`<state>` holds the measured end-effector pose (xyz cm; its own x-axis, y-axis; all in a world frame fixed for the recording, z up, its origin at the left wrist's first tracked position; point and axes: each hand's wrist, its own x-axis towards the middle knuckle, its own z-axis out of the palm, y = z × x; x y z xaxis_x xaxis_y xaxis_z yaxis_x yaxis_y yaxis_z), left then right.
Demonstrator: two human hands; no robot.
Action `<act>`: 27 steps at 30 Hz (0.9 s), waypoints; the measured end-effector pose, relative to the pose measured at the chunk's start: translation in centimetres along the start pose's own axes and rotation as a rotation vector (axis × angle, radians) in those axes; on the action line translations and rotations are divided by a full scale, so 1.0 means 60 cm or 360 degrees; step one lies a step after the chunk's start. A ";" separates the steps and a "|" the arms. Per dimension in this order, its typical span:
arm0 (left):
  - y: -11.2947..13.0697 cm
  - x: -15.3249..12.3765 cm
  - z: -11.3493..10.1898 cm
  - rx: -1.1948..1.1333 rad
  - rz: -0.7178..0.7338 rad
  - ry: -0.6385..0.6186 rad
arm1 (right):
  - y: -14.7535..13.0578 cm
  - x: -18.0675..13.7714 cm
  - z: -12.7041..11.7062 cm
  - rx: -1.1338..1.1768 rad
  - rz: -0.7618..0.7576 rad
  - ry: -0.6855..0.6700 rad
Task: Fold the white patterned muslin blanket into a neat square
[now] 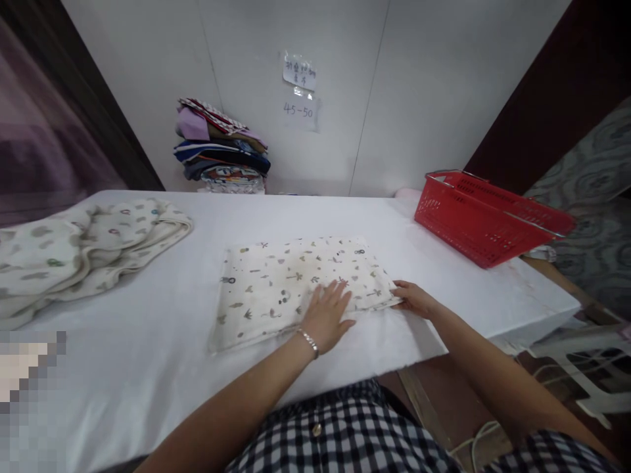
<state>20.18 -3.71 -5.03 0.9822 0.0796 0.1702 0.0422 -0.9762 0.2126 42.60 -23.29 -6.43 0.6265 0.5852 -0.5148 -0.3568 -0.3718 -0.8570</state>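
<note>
A folded cream cloth (286, 279) with small printed figures lies flat in the middle of the white table (148, 368). My left hand (328, 315) rests palm down on the cloth's near right part, fingers spread; a silver bracelet sits at its wrist. My right hand (414, 299) is at the cloth's near right corner, fingers curled against its edge as if pinching it.
A loose heap of similar printed cloth (83, 246) lies at the table's left. A red plastic basket (486, 220) sits tilted at the right edge. A stack of folded coloured fabrics (221, 148) stands against the back wall under paper notes. A white chair (586, 374) is at lower right.
</note>
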 end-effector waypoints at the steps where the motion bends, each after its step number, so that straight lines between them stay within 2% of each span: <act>1: 0.009 0.016 0.015 -0.0003 0.0081 -0.0012 | 0.000 -0.002 0.000 0.0016 -0.0007 0.0009; 3: 0.013 0.036 0.041 -0.0001 0.0131 -0.0083 | 0.001 -0.005 -0.004 0.0059 -0.0029 0.0022; 6: -0.001 0.041 0.064 -0.0008 0.0129 -0.0194 | 0.005 -0.006 -0.011 0.0122 -0.0053 0.0020; 12: -0.018 0.031 0.061 -0.0052 0.0162 -0.0243 | 0.004 -0.003 -0.015 0.0147 -0.0033 -0.0059; 15: 0.000 0.044 0.048 -0.0128 0.0069 -0.0313 | 0.003 -0.002 -0.012 0.0107 -0.0049 -0.0073; 17: 0.021 0.061 0.041 -0.0160 0.0039 -0.0283 | 0.003 -0.002 -0.009 0.0076 -0.0063 -0.0082; 20: 0.054 0.089 0.041 -0.0158 0.0216 -0.0171 | 0.003 -0.004 -0.005 0.0042 -0.0075 -0.0093; 23: 0.072 0.103 0.058 -0.0163 0.0417 -0.0227 | 0.002 -0.009 0.001 0.0036 -0.0078 -0.0045; 27: 0.071 0.097 0.080 -0.0179 0.0463 -0.0295 | 0.003 -0.011 0.005 0.0045 -0.0079 0.0093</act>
<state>26.95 -8.40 -7.75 0.9671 -0.2461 0.0643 -0.2541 -0.9235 0.2875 41.90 -23.54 -6.23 0.6830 0.5591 -0.4699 -0.3431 -0.3224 -0.8822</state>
